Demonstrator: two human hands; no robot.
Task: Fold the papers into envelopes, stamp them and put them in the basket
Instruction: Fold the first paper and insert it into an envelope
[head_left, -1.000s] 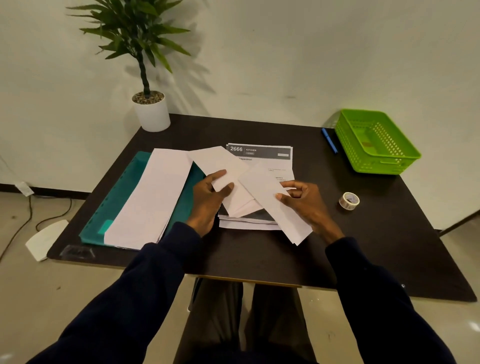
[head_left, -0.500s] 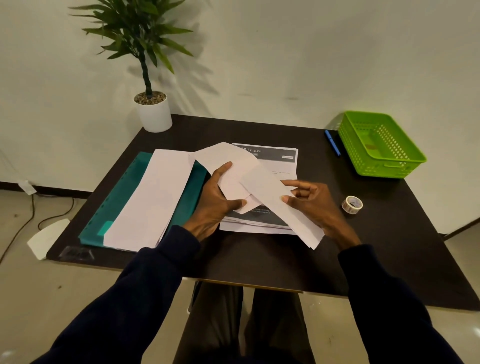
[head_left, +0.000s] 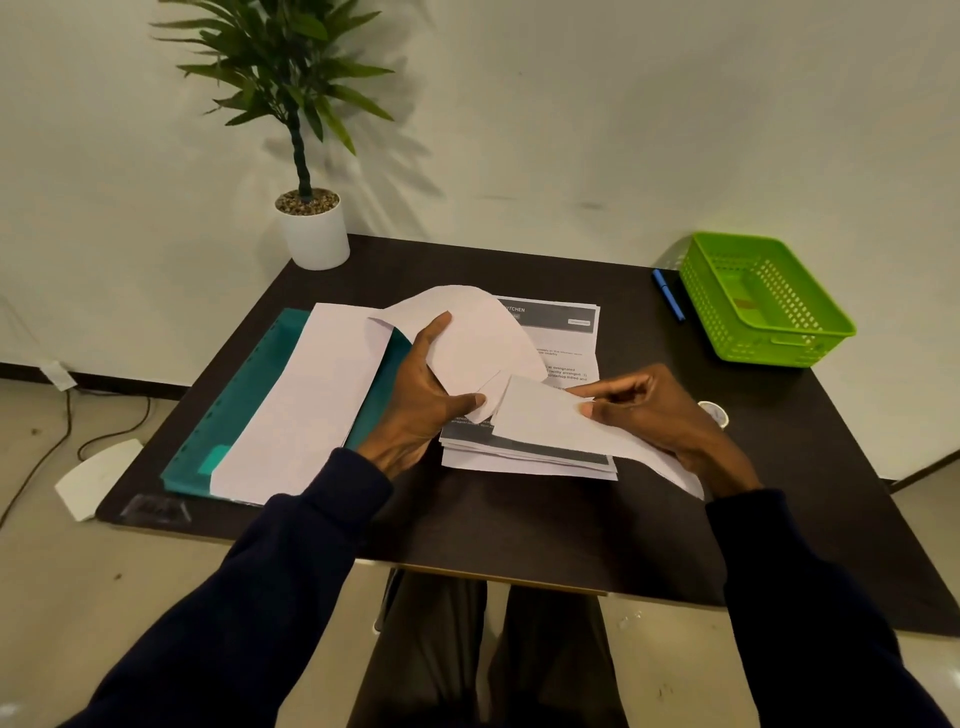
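1. My fingers (head_left: 441, 332) on the left hand (head_left: 415, 400) pinch one end of a white sheet (head_left: 478, 343), thumb near its lower edge, so that end curls up off the bench (head_left: 519, 530).
2. My right hand (head_left: 654, 410) grips the other flap (head_left: 550, 421) between thumb and curled fingers, holding it flat and low; I judge I am bringing the two ends together for a fold.
3. The sheet hangs just above a stack of printed papers (head_left: 561, 332) in the middle of the bench, which gives a flat base to crease on.
4. More blank sheets (head_left: 306, 400) lie on a teal folder (head_left: 249, 384) to the left, within easy reach.
5. The green basket (head_left: 769, 332) waits at the far right, with a blue pen (head_left: 669, 294) just beside it.
6. A tape roll (head_left: 716, 413) sits near my right hand. Nothing looks stamped yet.
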